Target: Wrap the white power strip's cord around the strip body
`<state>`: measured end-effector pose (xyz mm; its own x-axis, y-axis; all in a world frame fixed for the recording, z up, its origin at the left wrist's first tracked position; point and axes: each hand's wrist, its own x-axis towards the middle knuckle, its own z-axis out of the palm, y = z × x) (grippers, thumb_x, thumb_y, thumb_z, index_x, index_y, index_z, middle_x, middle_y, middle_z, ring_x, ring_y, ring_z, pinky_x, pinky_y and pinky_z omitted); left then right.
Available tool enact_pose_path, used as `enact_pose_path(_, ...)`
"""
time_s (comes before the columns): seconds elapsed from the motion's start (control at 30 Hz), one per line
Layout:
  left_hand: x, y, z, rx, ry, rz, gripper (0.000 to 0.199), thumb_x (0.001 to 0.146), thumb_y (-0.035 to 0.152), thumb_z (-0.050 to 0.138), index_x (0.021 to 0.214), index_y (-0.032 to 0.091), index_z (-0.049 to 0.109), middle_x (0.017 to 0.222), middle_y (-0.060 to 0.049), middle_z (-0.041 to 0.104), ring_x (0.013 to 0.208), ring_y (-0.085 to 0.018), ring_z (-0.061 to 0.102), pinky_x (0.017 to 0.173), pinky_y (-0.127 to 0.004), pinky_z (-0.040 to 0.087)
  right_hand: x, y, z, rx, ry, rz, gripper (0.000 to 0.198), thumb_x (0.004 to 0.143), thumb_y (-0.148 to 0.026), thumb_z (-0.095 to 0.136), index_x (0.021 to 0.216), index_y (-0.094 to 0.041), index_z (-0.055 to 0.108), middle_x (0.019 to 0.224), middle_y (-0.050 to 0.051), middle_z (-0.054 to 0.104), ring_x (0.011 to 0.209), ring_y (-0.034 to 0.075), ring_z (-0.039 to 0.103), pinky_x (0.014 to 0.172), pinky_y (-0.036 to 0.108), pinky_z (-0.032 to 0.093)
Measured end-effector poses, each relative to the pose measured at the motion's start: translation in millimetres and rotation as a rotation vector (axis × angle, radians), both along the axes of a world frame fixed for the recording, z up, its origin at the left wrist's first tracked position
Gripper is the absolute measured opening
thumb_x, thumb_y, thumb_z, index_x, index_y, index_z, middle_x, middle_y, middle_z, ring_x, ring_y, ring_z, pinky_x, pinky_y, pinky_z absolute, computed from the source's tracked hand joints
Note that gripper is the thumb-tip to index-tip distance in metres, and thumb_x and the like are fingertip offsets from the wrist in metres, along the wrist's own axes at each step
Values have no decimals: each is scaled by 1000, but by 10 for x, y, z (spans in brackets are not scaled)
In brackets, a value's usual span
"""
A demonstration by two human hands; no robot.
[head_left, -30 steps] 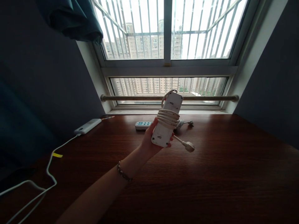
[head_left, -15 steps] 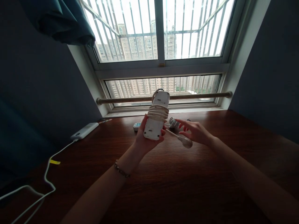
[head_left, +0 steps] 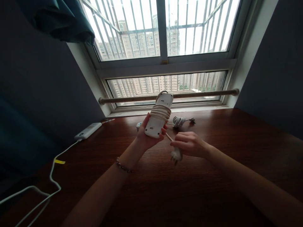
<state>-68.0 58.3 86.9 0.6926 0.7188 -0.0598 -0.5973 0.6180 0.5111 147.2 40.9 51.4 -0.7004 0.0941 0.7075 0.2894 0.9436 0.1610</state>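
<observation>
A white power strip is held up above the table, its underside facing me and tilted, with its white cord wound several times around the middle. My left hand is closed around its lower end. From the strip a short length of cord runs down to the plug, whose prongs point downward. My right hand is closed on the cord just by the plug. Behind, on the table, lies another coiled white cord with a dark plug end, and a second white power strip is mostly hidden by my left hand.
On the left of the brown wooden table lies a white power bank with a white cable bearing a yellow tag. At the back, a horizontal rail crosses the barred window. A blue curtain hangs upper left.
My right hand, earlier open beside the dangling plug, has moved down and left and closed on the cord by the plug. The plug now points downward. My left hand still holds the strip.
</observation>
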Motion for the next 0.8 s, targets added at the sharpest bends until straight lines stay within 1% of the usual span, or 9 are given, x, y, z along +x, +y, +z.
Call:
enact_pose_path(0.07,-15,44,-31,-32,17,-46,71,84,62,32,116,1,48,86,-15,58,67,-15,57,53,-24,50,2,24,20,-337,373,13,12,78,-26,67,80,-14,65,74,3,55,65,11,50,56,24,39)
enact_pose_path(0.17,18,70,-70,-43,110,-113,70,84,63,32,114,2,50,84,-16,59,64,-15,58,52,-25,49,7,108,56,-1029,1016,7,22,68,-32,75,68,-15,62,68,0,55,53,6,46,44,18,36)
enact_pose_path(0.23,92,47,-100,-20,199,-111,70,83,64,31,111,3,53,82,-17,60,63,-18,59,51,-26,49,16,167,74,-1395,1289,68,25,63,-32,77,67,-14,61,65,-1,58,45,3,41,36,13,30)
enact_pose_path(0.27,138,28,-121,-10,240,-83,69,83,64,31,109,4,54,80,-17,61,62,-19,60,51,-27,49,20,186,82,-1504,1343,94,26,60,-30,79,68,-13,62,65,0,60,45,2,42,36,11,31)
enact_pose_path(0.4,293,-39,-229,15,396,113,66,84,61,31,101,3,58,73,-16,63,57,-20,61,48,-29,48,16,156,114,-1635,1211,123,30,47,-17,84,69,-10,65,70,6,67,59,9,60,56,16,50)
enact_pose_path(0.47,316,-40,-275,23,418,162,63,85,60,32,99,5,58,70,-14,63,54,-20,61,47,-30,48,20,108,134,-1655,1018,230,30,50,-15,83,75,-9,67,77,7,68,69,14,65,70,24,54)
enact_pose_path(0.63,246,29,-286,20,393,151,52,85,56,35,98,11,57,68,-9,63,51,-19,60,45,-31,48,148,31,227,-1646,420,524,47,66,-15,75,111,-12,62,116,15,61,105,25,59,96,41,43)
enact_pose_path(0.73,192,54,-259,-13,395,56,49,85,53,38,99,10,56,68,-10,63,54,-20,62,46,-30,49,244,2,298,-1699,154,629,60,72,-17,71,128,-14,50,127,17,53,118,26,49,102,43,35)
enact_pose_path(0.8,175,51,-251,-34,403,-12,50,85,52,39,100,8,56,68,-12,64,56,-21,62,46,-29,48,270,-15,328,-1705,71,629,60,75,-18,69,130,-13,47,128,18,52,120,25,48,104,42,33)
